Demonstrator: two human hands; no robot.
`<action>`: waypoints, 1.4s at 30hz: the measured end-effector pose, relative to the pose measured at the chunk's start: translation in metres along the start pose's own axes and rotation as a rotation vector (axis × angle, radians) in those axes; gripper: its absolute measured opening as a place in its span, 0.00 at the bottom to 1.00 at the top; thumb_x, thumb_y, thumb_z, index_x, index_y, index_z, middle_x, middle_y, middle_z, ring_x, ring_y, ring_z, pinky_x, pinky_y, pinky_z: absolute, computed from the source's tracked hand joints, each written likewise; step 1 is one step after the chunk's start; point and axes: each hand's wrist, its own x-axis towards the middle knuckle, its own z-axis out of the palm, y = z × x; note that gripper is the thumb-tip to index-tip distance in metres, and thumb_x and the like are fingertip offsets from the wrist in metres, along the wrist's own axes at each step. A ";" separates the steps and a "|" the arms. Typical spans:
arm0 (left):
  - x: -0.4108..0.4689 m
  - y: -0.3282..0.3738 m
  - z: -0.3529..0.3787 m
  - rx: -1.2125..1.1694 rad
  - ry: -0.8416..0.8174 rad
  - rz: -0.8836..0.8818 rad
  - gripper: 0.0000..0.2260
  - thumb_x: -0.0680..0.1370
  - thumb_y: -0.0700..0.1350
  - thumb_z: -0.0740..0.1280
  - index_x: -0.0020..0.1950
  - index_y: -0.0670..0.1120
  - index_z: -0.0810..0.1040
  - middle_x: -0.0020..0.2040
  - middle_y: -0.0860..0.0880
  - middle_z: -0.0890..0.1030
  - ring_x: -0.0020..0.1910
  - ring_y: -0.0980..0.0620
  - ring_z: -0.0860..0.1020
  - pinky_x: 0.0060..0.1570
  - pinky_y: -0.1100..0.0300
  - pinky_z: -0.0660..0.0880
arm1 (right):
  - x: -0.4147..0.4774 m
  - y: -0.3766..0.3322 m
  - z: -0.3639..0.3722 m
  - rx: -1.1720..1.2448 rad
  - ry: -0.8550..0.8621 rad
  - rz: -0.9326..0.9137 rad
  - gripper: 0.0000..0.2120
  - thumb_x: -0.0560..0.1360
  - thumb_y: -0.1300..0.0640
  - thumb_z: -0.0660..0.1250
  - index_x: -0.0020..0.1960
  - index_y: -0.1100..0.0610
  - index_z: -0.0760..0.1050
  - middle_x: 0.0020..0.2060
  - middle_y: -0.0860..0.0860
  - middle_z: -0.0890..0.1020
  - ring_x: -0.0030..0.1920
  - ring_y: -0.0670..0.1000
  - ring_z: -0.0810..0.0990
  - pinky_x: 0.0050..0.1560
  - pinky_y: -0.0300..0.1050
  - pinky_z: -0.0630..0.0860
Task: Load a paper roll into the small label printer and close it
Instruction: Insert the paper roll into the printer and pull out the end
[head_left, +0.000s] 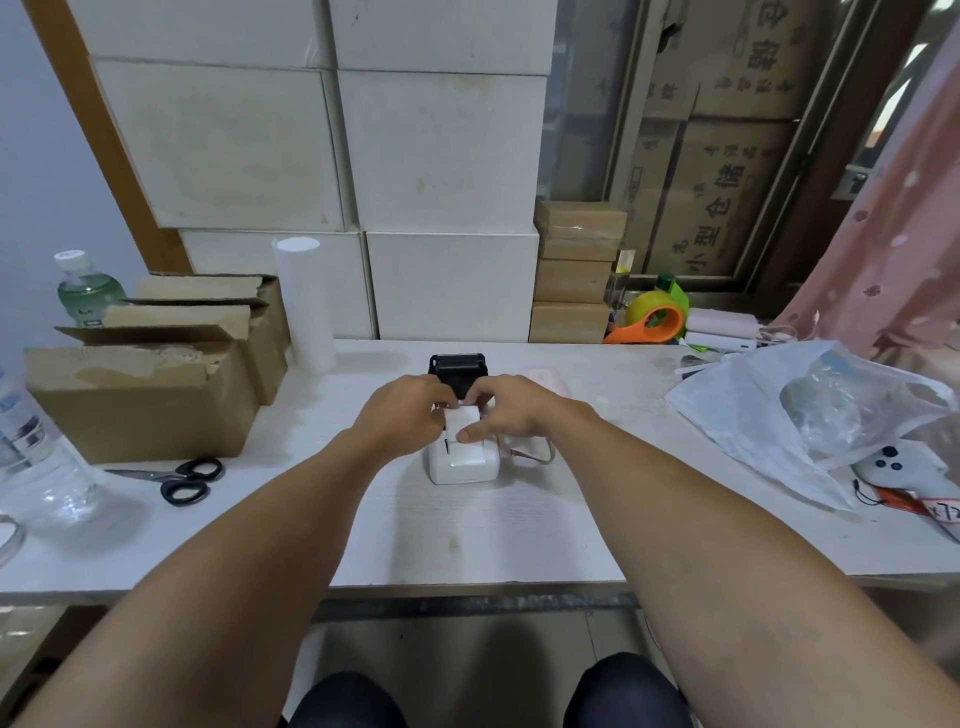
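Both my forearms reach straight out over the white table (467, 540), bare to the elbow, and meet at the small label printer (464, 460) in the middle of the tabletop. My left hand (402, 415) comes in from the left with its knuckles up and fingers curled down against the printer's left top edge. My right hand (511, 410) mirrors it from the other side, the thumb laid flat across the white paper (464, 420) that shows on top of the printer's body, the fingers bent over the far edge. Both hands are pressed onto the paper and printer top; whether either truly pinches the paper or only holds it down, I cannot tell, since my fingertips are tucked out of sight.

The printer sits near the table's centre, white and rounded, its black lid (458, 370) standing open and upright just beyond my hands. The paper lies between my two hands, over the open bay.

To my left, black-handled scissors (182, 478) lie beside a brown cardboard box (140, 400), with a clear water bottle (31, 457) nearer the edge. A tall white roll (306, 304) stands upright behind the box. On the right, a crumpled plastic bag (810, 410) rests well apart from the printer.
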 end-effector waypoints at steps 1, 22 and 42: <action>-0.001 -0.001 0.000 0.022 0.001 0.016 0.14 0.78 0.43 0.65 0.61 0.53 0.84 0.57 0.55 0.83 0.51 0.51 0.80 0.45 0.58 0.72 | 0.000 0.001 0.001 0.002 0.014 0.001 0.28 0.69 0.43 0.81 0.65 0.51 0.77 0.59 0.49 0.81 0.58 0.53 0.80 0.61 0.49 0.77; 0.009 -0.011 0.011 -0.105 -0.096 -0.098 0.14 0.77 0.51 0.67 0.62 0.53 0.82 0.62 0.54 0.76 0.55 0.52 0.77 0.53 0.55 0.75 | 0.010 0.009 0.011 -0.041 0.133 0.003 0.16 0.73 0.55 0.72 0.61 0.45 0.81 0.55 0.44 0.84 0.56 0.51 0.81 0.60 0.52 0.79; 0.008 -0.004 0.010 -0.075 -0.066 -0.029 0.13 0.79 0.47 0.63 0.58 0.48 0.83 0.56 0.51 0.82 0.55 0.50 0.79 0.52 0.51 0.78 | 0.008 0.013 0.015 0.006 0.181 -0.010 0.14 0.77 0.57 0.64 0.57 0.45 0.82 0.56 0.44 0.84 0.52 0.50 0.82 0.56 0.52 0.80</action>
